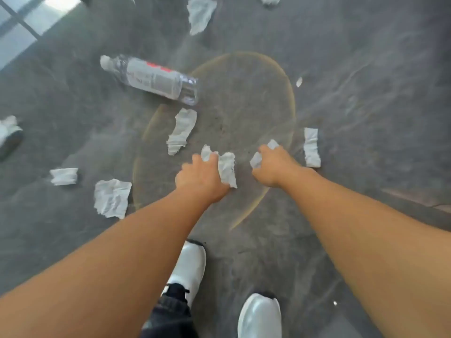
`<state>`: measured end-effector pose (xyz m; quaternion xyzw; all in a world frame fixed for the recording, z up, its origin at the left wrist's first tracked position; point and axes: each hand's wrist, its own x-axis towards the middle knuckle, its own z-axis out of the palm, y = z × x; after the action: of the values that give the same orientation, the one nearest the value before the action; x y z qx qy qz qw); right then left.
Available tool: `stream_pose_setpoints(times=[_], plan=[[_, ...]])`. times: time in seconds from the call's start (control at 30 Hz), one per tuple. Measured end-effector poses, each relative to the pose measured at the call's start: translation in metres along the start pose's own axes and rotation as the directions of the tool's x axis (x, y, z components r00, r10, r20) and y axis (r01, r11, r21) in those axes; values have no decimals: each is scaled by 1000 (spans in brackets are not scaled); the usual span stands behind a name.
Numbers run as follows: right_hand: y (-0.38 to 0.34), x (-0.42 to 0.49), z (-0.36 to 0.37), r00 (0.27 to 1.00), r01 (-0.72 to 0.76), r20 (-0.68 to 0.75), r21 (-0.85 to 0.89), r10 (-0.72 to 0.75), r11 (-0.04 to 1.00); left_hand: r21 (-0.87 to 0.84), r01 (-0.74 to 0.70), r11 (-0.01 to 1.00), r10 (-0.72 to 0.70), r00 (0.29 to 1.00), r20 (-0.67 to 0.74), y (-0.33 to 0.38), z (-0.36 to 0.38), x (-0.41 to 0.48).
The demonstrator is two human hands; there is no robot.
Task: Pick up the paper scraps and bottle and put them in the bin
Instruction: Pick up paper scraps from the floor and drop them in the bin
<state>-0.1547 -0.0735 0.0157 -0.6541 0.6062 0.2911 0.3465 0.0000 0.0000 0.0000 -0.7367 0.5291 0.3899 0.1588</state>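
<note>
Both arms reach down to a grey floor. My left hand point(202, 176) grips a white paper scrap point(227, 168) that hangs from its fingers. My right hand point(273, 167) is closed around a crumpled paper scrap point(256, 159). A clear plastic bottle point(151, 78) with a white and red label lies on its side further ahead on the left. Loose scraps lie around: one just ahead of my left hand point(181, 130), one right of my right hand point(311, 147), two at the left point(111, 197) point(64, 176), one far ahead point(200, 14). No bin is in view.
My two white shoes point(188, 267) point(260, 315) stand at the bottom centre. Another white shoe point(8, 135) shows at the left edge. A faint brown ring stain point(290, 98) marks the floor. A bright glass panel point(22, 28) is at the top left.
</note>
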Motion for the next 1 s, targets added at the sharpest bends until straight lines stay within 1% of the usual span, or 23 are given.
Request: stream_pose_setpoints(times=[0.03, 0.07, 0.1, 0.13, 0.17, 0.2, 0.27, 0.3, 0.37, 0.43, 0.47, 0.53, 0.63, 0.73, 0.77, 0.83, 0.87, 0.9, 1.0], plan=[[2, 13, 11, 998, -21, -57, 9, 21, 1000, -8, -23, 1000, 23, 997, -74, 2, 9, 10], [6, 26, 22, 987, -43, -154, 12, 45, 999, 1, -41, 999, 41, 985, -167, 1, 20, 20], [8, 34, 34, 975, -49, -220, -23, 43, 999, 25, -69, 997, 73, 973, -221, 0, 31, 27], [10, 39, 45, 956, -26, -295, -51, 10, 998, 49, -112, 993, 121, 955, -271, -1, 42, 32], [11, 43, 55, 940, 1, -340, -57, -21, 998, 71, -140, 988, 155, 946, -286, -3, 51, 35], [14, 45, 63, 932, 41, -358, -54, -58, 998, 104, -168, 980, 190, 942, -276, -4, 58, 37], [18, 37, 74, 931, 130, -343, -14, -127, 991, 152, -203, 967, 233, 949, -214, -6, 67, 35], [22, 29, 79, 933, 151, -336, 27, -133, 988, 152, -212, 965, 237, 956, -173, -6, 68, 32], [35, 5, 86, 935, 150, -343, 144, -93, 978, 160, -219, 963, 240, 961, -133, 0, 69, 18], [55, -21, 90, 939, 103, -343, 243, -13, 964, 223, -243, 944, 273, 955, -116, 18, 69, -1], [68, -37, 91, 941, 57, -333, 320, 56, 946, 254, -267, 930, 300, 949, -100, 31, 70, -13], [99, -76, 95, 935, -35, -292, 486, 200, 873, 311, -334, 890, 366, 929, -50, 63, 73, -40], [148, -151, 112, 893, -115, -296, 577, 338, 809, 358, -418, 835, 439, 898, 27, 115, 89, -88], [210, -236, 143, 811, -247, -239, 688, 534, 683, 323, -502, 802, 485, 864, 139, 181, 119, -155], [231, -265, 157, 773, -289, -205, 729, 600, 621, 309, -536, 786, 505, 844, 181, 202, 132, -180], [263, -317, 188, 690, -346, -92, 830, 718, 438, 324, -610, 723, 550, 793, 264, 234, 157, -228], [276, -341, 205, 649, -365, -34, 863, 760, 349, 336, -645, 686, 571, 764, 301, 246, 172, -250], [286, -363, 224, 615, -381, 7, 878, 788, 290, 341, -676, 653, 587, 737, 336, 255, 187, -270], [310, -421, 282, 532, -437, 123, 887, 838, 147, 350, -745, 567, 596, 665, 450, 276, 243, -328]])
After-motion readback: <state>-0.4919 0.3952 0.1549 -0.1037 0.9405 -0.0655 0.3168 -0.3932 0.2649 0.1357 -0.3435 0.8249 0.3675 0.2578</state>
